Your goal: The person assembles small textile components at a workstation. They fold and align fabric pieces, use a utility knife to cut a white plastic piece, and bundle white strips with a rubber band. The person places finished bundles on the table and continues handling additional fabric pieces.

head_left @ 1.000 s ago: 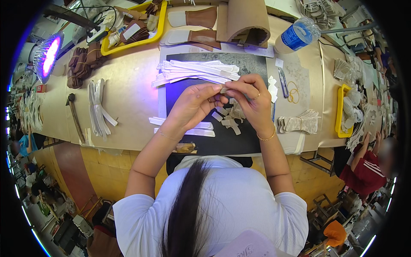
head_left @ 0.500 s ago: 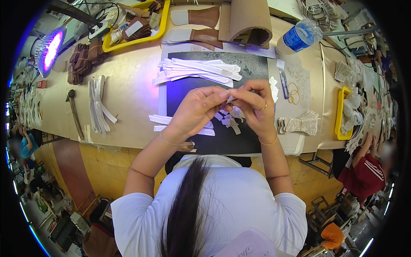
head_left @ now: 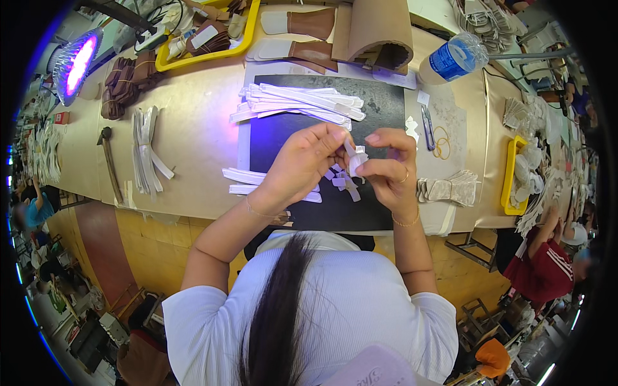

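My left hand [head_left: 302,161] is closed in a pinch on a small whitish strip piece [head_left: 351,152] above the dark mat [head_left: 385,106]. Close by on the other side, my right hand [head_left: 394,172] has its index finger and thumb spread apart. One of its fingertips is near the strip piece; I cannot tell whether it touches. Small loose white pieces [head_left: 340,182] lie on the mat beneath the hands. Beyond them is a pile of long white strips [head_left: 299,103], and a smaller group of strips [head_left: 241,183] lies partly under my left forearm.
A hammer [head_left: 109,164] and a strip bundle [head_left: 147,151] lie to the left. A lit lamp [head_left: 78,66] and yellow tray [head_left: 250,38] stand behind. To the right are a plastic bottle [head_left: 449,59], cutter [head_left: 428,127], rubber bands [head_left: 441,143] and banded pale pieces [head_left: 449,188].
My right finger and thumb have parted and moved slightly off my left fingertips. The small whitish piece now shows between the hands, still pinched in my left.
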Action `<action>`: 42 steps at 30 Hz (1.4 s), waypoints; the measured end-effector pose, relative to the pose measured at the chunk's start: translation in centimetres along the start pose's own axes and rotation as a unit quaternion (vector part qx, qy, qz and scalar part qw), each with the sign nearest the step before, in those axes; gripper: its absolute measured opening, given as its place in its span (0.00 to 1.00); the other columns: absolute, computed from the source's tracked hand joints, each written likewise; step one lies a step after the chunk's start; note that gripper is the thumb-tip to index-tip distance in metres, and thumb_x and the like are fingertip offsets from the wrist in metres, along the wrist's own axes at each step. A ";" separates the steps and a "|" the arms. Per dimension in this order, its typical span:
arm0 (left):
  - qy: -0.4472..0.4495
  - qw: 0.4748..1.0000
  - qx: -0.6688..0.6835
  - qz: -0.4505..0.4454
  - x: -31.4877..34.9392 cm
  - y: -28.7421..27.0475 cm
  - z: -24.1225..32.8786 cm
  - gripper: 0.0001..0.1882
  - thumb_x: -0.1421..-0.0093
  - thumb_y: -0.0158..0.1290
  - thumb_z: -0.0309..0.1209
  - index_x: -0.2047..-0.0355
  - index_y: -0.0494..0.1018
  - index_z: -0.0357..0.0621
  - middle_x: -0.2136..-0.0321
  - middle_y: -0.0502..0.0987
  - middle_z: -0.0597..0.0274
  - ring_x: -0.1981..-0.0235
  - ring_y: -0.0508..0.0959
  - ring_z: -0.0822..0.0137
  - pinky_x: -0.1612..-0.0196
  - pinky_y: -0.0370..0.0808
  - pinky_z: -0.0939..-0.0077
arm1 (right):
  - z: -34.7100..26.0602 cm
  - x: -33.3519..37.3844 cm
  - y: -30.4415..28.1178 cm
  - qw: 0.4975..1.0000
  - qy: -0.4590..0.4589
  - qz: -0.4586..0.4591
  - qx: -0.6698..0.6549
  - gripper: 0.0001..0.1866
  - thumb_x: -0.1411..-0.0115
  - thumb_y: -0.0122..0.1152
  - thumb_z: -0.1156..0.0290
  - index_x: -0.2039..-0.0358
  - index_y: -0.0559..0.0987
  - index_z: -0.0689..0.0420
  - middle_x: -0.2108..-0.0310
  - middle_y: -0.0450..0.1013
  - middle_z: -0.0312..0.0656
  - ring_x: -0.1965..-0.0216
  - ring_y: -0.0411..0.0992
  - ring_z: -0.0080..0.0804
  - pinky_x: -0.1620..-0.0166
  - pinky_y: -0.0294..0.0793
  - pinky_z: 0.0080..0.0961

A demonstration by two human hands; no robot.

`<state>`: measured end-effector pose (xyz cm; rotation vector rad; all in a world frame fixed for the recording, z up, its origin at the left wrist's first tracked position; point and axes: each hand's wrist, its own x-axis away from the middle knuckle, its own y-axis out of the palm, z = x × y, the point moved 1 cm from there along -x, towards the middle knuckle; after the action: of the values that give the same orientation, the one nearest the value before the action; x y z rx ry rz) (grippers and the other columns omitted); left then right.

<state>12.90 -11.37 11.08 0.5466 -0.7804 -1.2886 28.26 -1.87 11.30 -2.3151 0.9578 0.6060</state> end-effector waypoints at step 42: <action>0.395 0.675 -0.622 0.028 2.3 3.8 1.3 0.19 0.50 0.59 0.13 0.56 0.78 0.36 0.68 0.77 0.56 0.76 0.75 0.69 0.75 0.73 0.78 | -4.9 -1.1 0.3 0.978 0.106 0.096 0.150 0.09 0.53 0.71 0.80 0.71 0.80 0.56 0.74 0.74 0.36 0.73 0.71 0.30 0.68 0.63 0.25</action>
<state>14.51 -12.77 15.17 -0.1076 0.8455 -1.0632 28.24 -4.62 15.50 -2.0582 1.2882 0.2678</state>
